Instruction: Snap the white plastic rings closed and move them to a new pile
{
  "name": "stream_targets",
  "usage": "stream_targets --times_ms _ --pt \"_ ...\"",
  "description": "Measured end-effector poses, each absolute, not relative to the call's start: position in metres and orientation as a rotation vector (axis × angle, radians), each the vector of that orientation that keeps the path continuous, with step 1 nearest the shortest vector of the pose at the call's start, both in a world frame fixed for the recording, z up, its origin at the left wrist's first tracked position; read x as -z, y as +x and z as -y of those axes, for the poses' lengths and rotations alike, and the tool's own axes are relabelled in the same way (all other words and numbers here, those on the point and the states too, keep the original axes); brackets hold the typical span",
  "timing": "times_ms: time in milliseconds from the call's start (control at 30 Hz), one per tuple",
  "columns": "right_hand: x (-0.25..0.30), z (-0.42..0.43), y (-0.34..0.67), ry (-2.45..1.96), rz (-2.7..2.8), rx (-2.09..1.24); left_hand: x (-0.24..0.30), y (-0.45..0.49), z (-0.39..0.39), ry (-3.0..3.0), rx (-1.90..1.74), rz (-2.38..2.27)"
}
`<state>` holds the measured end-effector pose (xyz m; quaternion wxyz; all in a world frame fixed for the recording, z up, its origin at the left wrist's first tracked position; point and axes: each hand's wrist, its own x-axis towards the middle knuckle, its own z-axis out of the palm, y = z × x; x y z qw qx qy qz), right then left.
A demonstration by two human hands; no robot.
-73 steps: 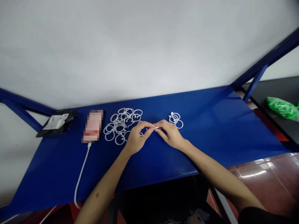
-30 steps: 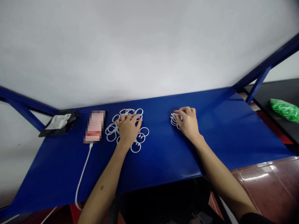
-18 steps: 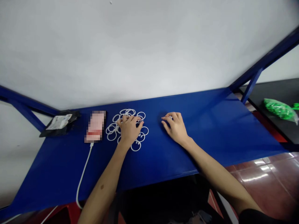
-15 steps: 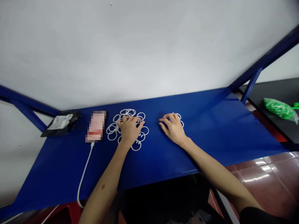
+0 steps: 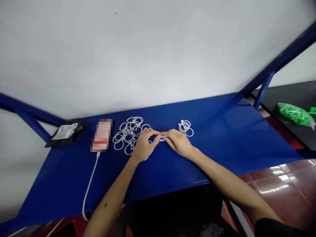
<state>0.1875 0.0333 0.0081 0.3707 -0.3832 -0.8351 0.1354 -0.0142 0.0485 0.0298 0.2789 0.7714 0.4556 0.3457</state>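
Note:
Over the middle of the blue table, my left hand (image 5: 145,144) and my right hand (image 5: 179,143) meet fingertip to fingertip. Both pinch one white ring (image 5: 162,139), which is mostly hidden by the fingers. A loose heap of white plastic rings (image 5: 128,136) spreads to the left, partly under my left hand and wrist; small knobs or catches show on some of them. Beyond my right hand lies a smaller cluster of the same rings (image 5: 185,127), overlapping one another.
A phone with a blurred screen (image 5: 102,135) lies on the blue table (image 5: 222,131), its white cable (image 5: 89,184) running over the front edge. A black package (image 5: 64,132) is at the far left. On a dark side table sits a bag of green pieces (image 5: 295,114).
My left hand has moved right from the heap, and my right hand has come left off the small cluster. They now hold a ring between them.

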Motion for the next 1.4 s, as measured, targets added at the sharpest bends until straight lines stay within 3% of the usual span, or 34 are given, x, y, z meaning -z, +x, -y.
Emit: stream_targets --times_ms 200,500,667,900,1233,1400 --pt "0.000 -0.029 0.185 -1.052 1.831 -0.642 -0.019 -0.016 -0.048 1.632 -0.884 -1.006" --pt "-0.013 -0.019 0.186 -0.901 1.926 -0.761 -0.019 -0.016 -0.048 1.802 -0.995 -1.076" --pt "-0.016 -0.026 0.193 -0.932 2.075 -0.616 -0.019 -0.021 -0.054 2.002 -0.945 -1.220" --pt "-0.012 -0.059 0.234 -1.543 1.838 -0.023 -0.006 -0.047 -0.070 2.396 -0.750 -1.736" --pt "-0.001 -0.070 0.241 -1.804 1.724 0.116 -0.005 -0.048 -0.068 2.472 -0.406 -1.809" --pt "-0.004 -0.069 0.242 -1.802 1.713 0.114 -0.008 -0.045 -0.067 2.494 -0.455 -1.810"
